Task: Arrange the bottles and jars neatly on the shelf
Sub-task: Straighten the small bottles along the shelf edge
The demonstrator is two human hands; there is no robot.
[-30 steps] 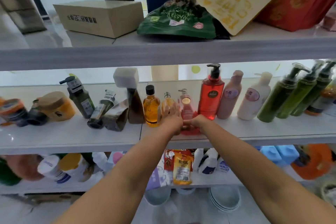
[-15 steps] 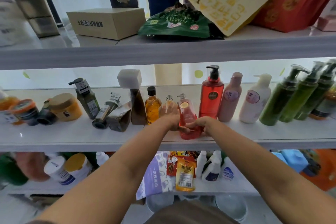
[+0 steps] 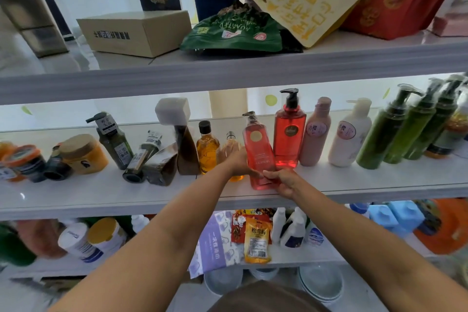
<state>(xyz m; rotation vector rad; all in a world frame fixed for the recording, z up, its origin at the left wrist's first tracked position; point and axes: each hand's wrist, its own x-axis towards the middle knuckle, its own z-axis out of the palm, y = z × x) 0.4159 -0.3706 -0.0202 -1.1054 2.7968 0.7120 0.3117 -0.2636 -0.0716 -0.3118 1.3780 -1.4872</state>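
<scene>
A pink-red pump bottle (image 3: 257,144) stands slightly tilted near the front of the white middle shelf (image 3: 101,195). My left hand (image 3: 239,163) presses its lower left side and my right hand (image 3: 283,181) grips its base from the right. A small amber bottle (image 3: 230,143) sits just behind my left hand, partly hidden. A taller red pump bottle (image 3: 288,132) stands upright right behind the held one. Right of it stand a pink bottle (image 3: 315,134), a white bottle (image 3: 350,137) and three green pump bottles (image 3: 405,126).
Left of my hands are a golden oil bottle (image 3: 207,148), a brown bottle with a white cap (image 3: 183,139), toppled dark bottles (image 3: 141,157) and jars (image 3: 81,153). The upper shelf holds a cardboard box (image 3: 134,33) and snack bags (image 3: 235,30). The lower shelf carries packets and bottles.
The pink-red bottle has come forward toward the shelf's front edge and stands more upright. Both hands have slid down to its base. My view has shifted slightly.
</scene>
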